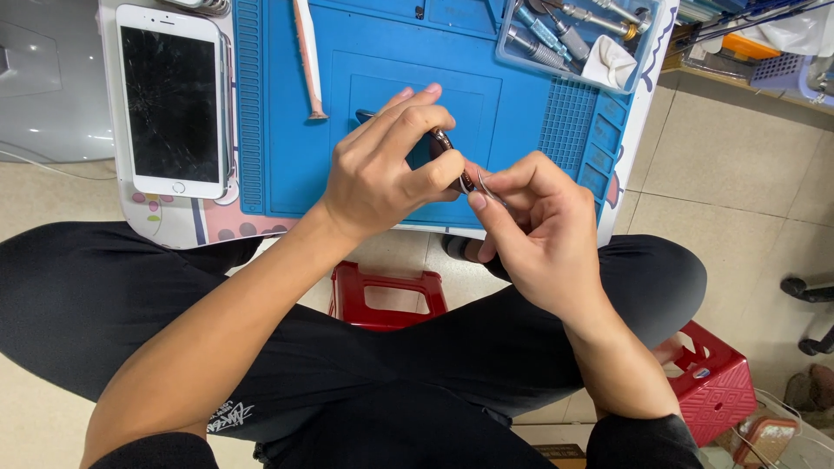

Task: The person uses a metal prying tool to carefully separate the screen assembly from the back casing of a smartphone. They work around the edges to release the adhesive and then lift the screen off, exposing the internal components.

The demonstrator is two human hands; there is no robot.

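The right hand (543,234) pinches thin metal tweezers (488,187) between thumb and forefinger. Just beyond, touching it, the left hand (387,174) closes its fingers (417,117) around a small dark part (447,156) above the blue mat (287,156). Farther left on the tabletop (187,227) lies a white phone (171,100) with cracked glass; a clear tool tray (578,39) sits at the far right.
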